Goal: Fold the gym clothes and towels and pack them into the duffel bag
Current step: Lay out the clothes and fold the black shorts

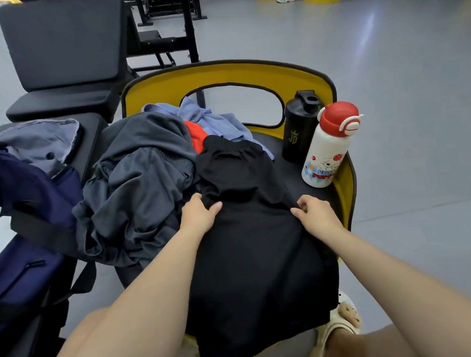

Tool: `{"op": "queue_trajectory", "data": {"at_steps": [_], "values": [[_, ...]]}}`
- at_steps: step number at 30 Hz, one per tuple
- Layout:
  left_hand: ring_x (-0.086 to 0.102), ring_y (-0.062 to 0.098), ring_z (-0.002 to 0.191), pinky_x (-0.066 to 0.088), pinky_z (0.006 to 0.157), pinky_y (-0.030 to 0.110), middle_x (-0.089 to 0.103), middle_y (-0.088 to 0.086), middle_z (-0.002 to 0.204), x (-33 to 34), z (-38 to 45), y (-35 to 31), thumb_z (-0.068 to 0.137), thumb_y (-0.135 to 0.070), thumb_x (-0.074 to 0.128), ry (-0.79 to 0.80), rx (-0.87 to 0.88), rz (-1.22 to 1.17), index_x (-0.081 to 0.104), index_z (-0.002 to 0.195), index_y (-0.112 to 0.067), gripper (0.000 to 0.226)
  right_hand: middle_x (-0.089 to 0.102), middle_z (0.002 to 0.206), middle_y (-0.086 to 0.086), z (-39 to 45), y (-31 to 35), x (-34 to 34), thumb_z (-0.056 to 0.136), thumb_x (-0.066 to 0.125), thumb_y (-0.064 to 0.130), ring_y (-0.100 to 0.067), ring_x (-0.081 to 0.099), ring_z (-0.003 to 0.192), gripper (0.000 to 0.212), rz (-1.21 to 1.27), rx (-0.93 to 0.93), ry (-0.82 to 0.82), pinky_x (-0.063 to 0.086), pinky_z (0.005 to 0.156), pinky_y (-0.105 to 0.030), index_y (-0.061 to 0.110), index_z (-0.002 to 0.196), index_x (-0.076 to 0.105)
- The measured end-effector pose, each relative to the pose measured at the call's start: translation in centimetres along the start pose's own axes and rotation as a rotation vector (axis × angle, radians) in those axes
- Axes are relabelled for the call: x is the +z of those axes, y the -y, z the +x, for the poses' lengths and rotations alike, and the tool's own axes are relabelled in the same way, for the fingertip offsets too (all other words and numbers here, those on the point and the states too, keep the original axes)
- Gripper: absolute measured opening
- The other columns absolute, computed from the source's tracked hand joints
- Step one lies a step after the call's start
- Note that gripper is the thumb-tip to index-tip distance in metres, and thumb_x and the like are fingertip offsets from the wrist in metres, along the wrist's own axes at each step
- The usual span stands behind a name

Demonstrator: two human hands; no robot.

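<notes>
On the chair seat: black shorts (255, 253) lie spread flat, waistband toward the chair (224, 74) back, lower hem hanging over the front edge.
Left hand (197, 212): rests on the left edge of the black shorts; the grip is narrow, fingers curled and pinching a fold of the fabric.
Right hand (315, 213): sits at the right edge of the black shorts; the grip is narrow, thumb and fingertips pinching the fabric.
Garment relative to grips: the shorts span between both hands, most of the cloth lying nearer the person than the two pinch points.
Clothes pile (140, 187): grey, blue and red items, touching the shorts on the left and behind.
Duffel bag (13, 235): navy, open, on the black counter (90, 128) left of the chair.
Bottles: black shaker (299, 129) and white bottle (328, 149) with red cap, touching, at the seat's right rear.
</notes>
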State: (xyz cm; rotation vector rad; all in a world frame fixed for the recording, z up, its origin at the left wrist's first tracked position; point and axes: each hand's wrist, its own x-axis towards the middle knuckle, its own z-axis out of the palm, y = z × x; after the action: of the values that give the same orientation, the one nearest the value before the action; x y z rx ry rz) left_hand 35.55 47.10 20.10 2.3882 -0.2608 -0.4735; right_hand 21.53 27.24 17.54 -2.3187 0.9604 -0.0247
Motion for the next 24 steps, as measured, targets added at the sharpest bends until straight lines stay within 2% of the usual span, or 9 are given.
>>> {"op": "queue_trajectory", "data": {"at_steps": [3, 6, 9, 12, 14, 18, 22, 24], "values": [[0.037, 0.029, 0.134, 0.033, 0.106, 0.035, 0.04, 0.014, 0.145, -0.4, -1.0, 0.9, 0.092, -0.034, 0.059, 0.063, 0.02, 0.053, 0.029, 0.144, -0.006, 0.067, 0.061, 0.103, -0.005, -0.7, -0.4, -0.5, 0.094, 0.057, 0.033, -0.019, 0.057, 0.091, 0.024, -0.002, -0.007, -0.015, 0.046, 0.077, -0.028, 0.013, 0.107, 0.057], [0.037, 0.029, 0.134, 0.033, 0.105, 0.035, 0.04, 0.013, 0.146, -0.6, -2.9, 1.9, 0.092, -0.032, 0.059, 0.095, 0.006, 0.047, 0.027, 0.145, -0.008, 0.067, 0.058, 0.104, -0.004, -1.8, -0.4, -0.8, 0.091, 0.061, 0.04, -0.019, 0.058, 0.091, 0.026, -0.045, -0.029, -0.035, 0.05, 0.078, -0.031, 0.016, 0.1, 0.057], [0.04, 0.03, 0.132, 0.038, 0.105, 0.037, 0.042, 0.013, 0.143, 0.1, -5.1, 3.1, 0.092, -0.029, 0.061, 0.099, -0.023, 0.038, 0.027, 0.145, -0.007, 0.067, 0.06, 0.097, -0.003, -3.2, -0.3, -1.1, 0.089, 0.06, 0.046, -0.019, 0.058, 0.087, 0.03, -0.069, 0.014, 0.046, 0.049, 0.073, -0.031, 0.017, 0.095, 0.054], [0.039, 0.03, 0.132, 0.038, 0.105, 0.039, 0.042, 0.014, 0.143, 0.4, -7.1, 4.0, 0.092, -0.029, 0.059, 0.088, -0.034, 0.035, 0.029, 0.145, -0.006, 0.065, 0.058, 0.095, -0.002, -4.9, -1.2, -0.9, 0.088, 0.06, 0.05, -0.022, 0.059, 0.085, 0.036, -0.053, 0.092, 0.126, 0.052, 0.076, -0.034, 0.017, 0.099, 0.051], [0.038, 0.03, 0.133, 0.038, 0.103, 0.037, 0.039, 0.014, 0.145, 0.1, -8.3, 4.3, 0.095, -0.03, 0.056, 0.081, -0.051, 0.049, 0.028, 0.145, -0.005, 0.063, 0.057, 0.097, -0.003, -6.2, -2.1, -0.5, 0.088, 0.061, 0.049, -0.023, 0.059, 0.087, 0.036, -0.045, 0.118, 0.144, 0.053, 0.078, -0.034, 0.017, 0.102, 0.05], [0.046, 0.031, 0.125, 0.043, 0.085, 0.033, 0.042, 0.014, 0.142, 0.3, -11.2, 5.5, 0.098, -0.034, 0.047, 0.108, -0.137, 0.04, 0.028, 0.145, -0.005, 0.058, 0.058, 0.092, -0.007, -8.4, -3.4, -0.2, 0.088, 0.066, 0.037, -0.024, 0.057, 0.085, 0.028, 0.043, 0.16, 0.162, 0.048, 0.075, -0.034, 0.014, 0.094, 0.052], [0.049, 0.028, 0.122, 0.043, 0.088, 0.032, 0.051, 0.01, 0.136, 0.8, -13.8, 7.4, 0.099, -0.032, 0.047, 0.177, -0.144, 0.011, 0.044, 0.135, -0.007, 0.044, 0.059, 0.09, -0.006, -10.0, -5.1, 0.3, 0.091, 0.064, 0.026, -0.022, 0.054, 0.085, 0.019, 0.065, 0.177, 0.129, 0.041, 0.073, -0.029, 0.014, 0.08, 0.054], [0.053, 0.027, 0.118, 0.045, 0.091, 0.035, 0.056, 0.008, 0.13, 0.8, -14.5, 7.7, 0.097, -0.03, 0.051, 0.166, -0.136, -0.081, 0.05, 0.131, -0.008, 0.04, 0.059, 0.091, -0.006, -10.7, -5.4, 0.0, 0.094, 0.058, 0.023, -0.022, 0.052, 0.085, 0.014, 0.104, 0.157, 0.062, 0.038, 0.074, -0.027, 0.012, 0.086, 0.057]]}}
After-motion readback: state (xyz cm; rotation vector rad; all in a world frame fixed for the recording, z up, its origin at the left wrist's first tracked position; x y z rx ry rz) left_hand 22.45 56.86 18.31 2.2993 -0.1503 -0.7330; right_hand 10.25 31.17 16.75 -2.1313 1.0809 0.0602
